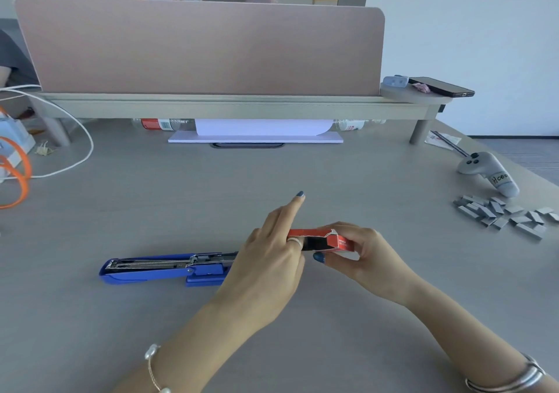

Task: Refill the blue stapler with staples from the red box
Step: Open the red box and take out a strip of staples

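The blue stapler (163, 269) lies flat on the grey desk, swung open, with its metal staple channel and spring showing. Its right end is hidden under my left hand (269, 259). The small red box (331, 239) is just right of the stapler, its torn end open towards the left. My right hand (360, 253) grips the box from the right side. My left hand rests against the box's open end with fingers at the opening and the index finger pointing up and away. Whether it holds a staple strip is hidden.
A heap of several loose staple strips (508, 215) lies at the right. A grey controller (490, 173) sits behind them. A pink divider (199, 48) on a shelf spans the back. White and orange cables (75, 138) lie at the left, and a phone (441, 88) rests on the shelf's right end.
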`<state>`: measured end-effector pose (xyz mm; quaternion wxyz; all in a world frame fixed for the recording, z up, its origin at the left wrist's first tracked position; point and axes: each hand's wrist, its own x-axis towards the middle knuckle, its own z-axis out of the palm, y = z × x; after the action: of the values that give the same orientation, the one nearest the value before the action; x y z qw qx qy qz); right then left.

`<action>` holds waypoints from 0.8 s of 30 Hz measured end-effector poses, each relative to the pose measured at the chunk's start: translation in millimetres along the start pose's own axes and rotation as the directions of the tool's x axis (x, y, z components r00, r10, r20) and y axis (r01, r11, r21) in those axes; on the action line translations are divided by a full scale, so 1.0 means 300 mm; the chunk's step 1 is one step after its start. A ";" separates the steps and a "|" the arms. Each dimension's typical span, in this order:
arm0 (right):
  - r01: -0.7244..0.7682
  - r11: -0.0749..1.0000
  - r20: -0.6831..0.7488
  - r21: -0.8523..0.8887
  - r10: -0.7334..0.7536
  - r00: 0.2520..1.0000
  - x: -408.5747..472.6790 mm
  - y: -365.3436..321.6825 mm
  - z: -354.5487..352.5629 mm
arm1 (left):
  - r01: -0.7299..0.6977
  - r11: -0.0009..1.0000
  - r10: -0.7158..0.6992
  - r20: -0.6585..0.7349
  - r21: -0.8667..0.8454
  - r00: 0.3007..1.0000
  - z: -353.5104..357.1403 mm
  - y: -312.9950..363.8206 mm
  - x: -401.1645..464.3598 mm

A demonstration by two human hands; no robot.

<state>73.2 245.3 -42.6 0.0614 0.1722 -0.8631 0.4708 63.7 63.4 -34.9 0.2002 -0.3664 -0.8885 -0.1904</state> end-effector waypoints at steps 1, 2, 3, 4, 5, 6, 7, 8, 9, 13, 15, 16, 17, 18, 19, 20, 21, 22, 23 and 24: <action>-0.016 1.000 0.004 -0.002 0.016 1.000 -0.001 0.004 0.004 | 0.011 1.000 -0.011 0.001 -0.028 1.000 -0.003 -0.003 0.001; -0.025 1.000 0.006 -0.004 0.025 1.000 -0.002 0.007 0.008 | 0.025 0.999 -0.024 0.010 -0.047 1.000 -0.007 -0.006 0.000; -0.027 1.000 0.005 -0.006 0.027 1.000 -0.002 0.009 0.011 | 0.033 0.998 -0.031 0.023 -0.053 0.999 -0.010 -0.011 -0.004; -0.025 1.000 0.001 -0.008 0.025 1.000 -0.002 0.010 0.012 | 0.033 0.998 -0.030 0.047 -0.048 0.998 -0.008 -0.015 -0.007; -0.019 1.000 -0.002 -0.010 0.019 1.000 -0.002 0.009 0.012 | 0.030 0.999 -0.027 0.076 -0.033 0.997 -0.005 -0.016 -0.010; -0.008 1.000 -0.001 -0.015 0.008 1.000 -0.001 0.006 0.010 | 0.020 1.000 -0.019 0.091 -0.012 0.996 -0.001 -0.014 -0.011; 0.011 1.000 0.002 -0.026 -0.011 1.000 -0.001 0.004 0.009 | -0.004 1.000 0.002 0.091 0.021 0.996 0.005 -0.012 -0.012; 0.035 0.998 0.004 -0.043 -0.035 0.999 -0.001 0.002 0.006 | -0.025 0.998 0.020 0.091 0.050 0.996 0.012 -0.011 -0.015; 0.057 0.997 0.005 -0.060 -0.057 0.998 0.000 0.000 0.004 | -0.032 0.997 0.025 0.093 0.068 0.995 0.020 -0.011 -0.016; 0.088 0.990 -0.007 -0.112 -0.090 0.996 0.003 0.000 -0.003 | -0.065 0.990 0.058 0.055 0.127 0.997 0.031 -0.017 -0.014; 0.066 0.991 0.002 -0.112 -0.066 0.998 0.004 0.006 -0.006 | -0.088 0.985 0.084 0.034 0.146 0.996 0.030 -0.019 -0.010; 0.053 0.992 0.007 -0.111 -0.053 0.999 0.005 0.009 -0.008 | -0.091 0.985 0.089 0.025 0.149 0.996 0.029 -0.020 -0.009; 0.044 0.993 0.007 -0.108 -0.043 0.999 0.006 0.011 -0.011 | -0.091 0.985 0.090 0.011 0.148 0.996 0.029 -0.021 -0.009; 0.036 0.994 0.003 -0.107 -0.036 0.999 0.006 0.014 -0.014 | -0.085 0.986 0.087 -0.005 0.142 0.996 0.029 -0.023 -0.008; 0.030 0.994 -0.004 -0.108 -0.031 1.000 0.006 0.015 -0.018 | -0.074 0.988 0.077 -0.021 0.133 0.997 0.028 -0.024 -0.008; 0.024 0.994 -0.011 -0.107 -0.025 1.000 0.007 0.017 -0.021 | -0.062 0.990 0.067 -0.034 0.126 0.997 0.028 -0.025 -0.008; 0.019 0.995 -0.012 -0.101 -0.020 1.000 0.007 0.018 -0.024 | -0.053 0.992 0.058 -0.044 0.118 0.997 0.027 -0.028 -0.008; 0.017 0.996 -0.008 -0.090 -0.017 1.000 0.008 0.019 -0.025 | -0.048 0.992 0.054 -0.055 0.116 0.997 0.028 -0.031 -0.007; 0.016 0.997 -0.001 -0.079 -0.016 1.000 0.007 0.018 -0.026 | -0.049 0.992 0.056 -0.064 0.114 0.996 0.028 -0.036 -0.005; 0.016 0.997 0.003 -0.070 -0.015 1.000 0.007 0.016 -0.025 | -0.051 0.993 0.059 -0.072 0.107 0.996 0.029 -0.040 -0.005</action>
<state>69.1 253.5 -41.8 0.0698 0.1773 -0.8778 0.4394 53.9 58.9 -45.3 0.2574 -0.3722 -0.8788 -0.1513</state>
